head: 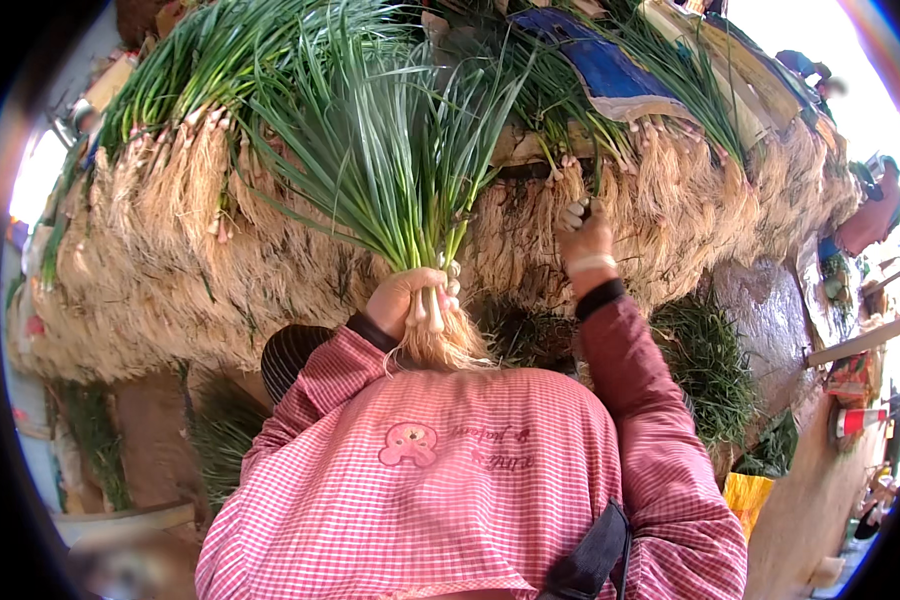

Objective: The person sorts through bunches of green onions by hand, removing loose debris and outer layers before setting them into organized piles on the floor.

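Note:
My left hand [399, 300] grips a bunch of young garlic plants [412, 202] low on the stems, just above the pale bulbs. Their long green leaves fan out away from me, and the stringy roots [446, 341] hang towards my chest. To the right, my right hand [589, 234] is held up against the root side of a large heap [690, 187] of similar plants. Its fingers wear pale coverings and are curled, with a thin dark green leaf [596, 169] running into them. A pale band circles that wrist.
Rooty ends of the stacked plants form a wall [157, 300] in front of me. A blue sheet [600, 64] and cardboard pieces [746, 71] lie on the heap. Loose green leaves [701, 367] are piled low at the right, near a yellow bag [748, 496].

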{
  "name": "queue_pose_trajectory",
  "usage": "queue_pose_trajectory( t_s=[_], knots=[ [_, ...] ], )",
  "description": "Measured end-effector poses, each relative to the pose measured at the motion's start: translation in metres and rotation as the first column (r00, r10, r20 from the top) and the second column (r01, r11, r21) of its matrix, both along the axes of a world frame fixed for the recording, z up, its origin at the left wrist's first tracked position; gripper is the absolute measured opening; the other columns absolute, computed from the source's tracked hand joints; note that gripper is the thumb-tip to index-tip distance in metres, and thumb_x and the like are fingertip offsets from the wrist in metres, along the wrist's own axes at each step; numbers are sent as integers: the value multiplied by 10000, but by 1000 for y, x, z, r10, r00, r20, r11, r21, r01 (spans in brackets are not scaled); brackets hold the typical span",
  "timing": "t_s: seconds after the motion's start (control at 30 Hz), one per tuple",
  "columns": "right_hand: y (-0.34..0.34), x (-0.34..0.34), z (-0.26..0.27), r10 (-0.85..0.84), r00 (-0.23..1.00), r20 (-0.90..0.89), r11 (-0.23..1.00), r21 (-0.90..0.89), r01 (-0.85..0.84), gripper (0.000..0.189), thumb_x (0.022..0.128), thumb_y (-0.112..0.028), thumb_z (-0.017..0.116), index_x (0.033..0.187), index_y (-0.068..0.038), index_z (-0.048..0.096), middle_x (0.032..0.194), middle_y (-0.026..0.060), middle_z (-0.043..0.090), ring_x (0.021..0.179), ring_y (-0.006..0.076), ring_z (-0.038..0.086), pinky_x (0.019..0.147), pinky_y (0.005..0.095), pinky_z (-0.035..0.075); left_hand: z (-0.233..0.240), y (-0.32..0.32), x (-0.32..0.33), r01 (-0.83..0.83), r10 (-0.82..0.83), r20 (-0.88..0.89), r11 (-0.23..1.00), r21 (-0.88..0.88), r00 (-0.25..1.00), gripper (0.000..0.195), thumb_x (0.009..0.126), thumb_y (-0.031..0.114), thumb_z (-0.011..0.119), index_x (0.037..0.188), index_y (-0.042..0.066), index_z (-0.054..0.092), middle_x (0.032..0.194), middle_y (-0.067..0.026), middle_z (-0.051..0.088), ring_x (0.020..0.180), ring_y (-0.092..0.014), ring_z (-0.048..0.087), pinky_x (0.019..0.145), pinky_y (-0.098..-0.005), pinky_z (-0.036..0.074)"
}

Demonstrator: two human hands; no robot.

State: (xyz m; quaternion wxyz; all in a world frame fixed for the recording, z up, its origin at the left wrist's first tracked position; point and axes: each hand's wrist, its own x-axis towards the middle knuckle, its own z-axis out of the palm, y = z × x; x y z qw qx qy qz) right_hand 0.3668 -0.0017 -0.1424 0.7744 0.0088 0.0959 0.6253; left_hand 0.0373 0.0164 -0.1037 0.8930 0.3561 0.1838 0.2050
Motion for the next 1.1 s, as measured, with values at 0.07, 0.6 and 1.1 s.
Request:
queue_pose_trajectory(
  t_s=[0.07, 0.6, 1.1],
  knots=[
    [-19, -2, -12, -85, 270, -959, 996, -85, 12, 180, 961, -235, 468, 925, -95, 575, 779, 37, 613, 722, 212, 607, 660, 351, 523, 7, -4, -4, -34, 35, -43, 999, 3, 998, 327, 882, 160, 583, 1153, -23, 565, 928, -97, 601, 723, -135, 591, 792, -306, 501],
    [-9, -108, 70, 97, -860, 501, 994, -97, 56, 561, 869, -378, 690, 1276, -31, 522, 886, 173, 662, 825, 312, 654, 762, 390, 516, 25, -22, 9, -145, 200, -334, 972, 183, 921, 162, 882, 142, 644, 813, -4, 653, 657, -113, 650, 367, -125, 496, 315, -206, 327],
    [-12, -53, 83, 418, -829, 371, 874, 84, 479, 171, 890, -252, 601, 901, -86, 640, 742, 76, 667, 641, 257, 655, 593, 388, 530, 2, -3, -9, -23, 83, -346, 985, 174, 935, 221, 919, 210, 644, 909, -9, 672, 741, -81, 670, 523, -113, 595, 420, -214, 424]
  ],
)
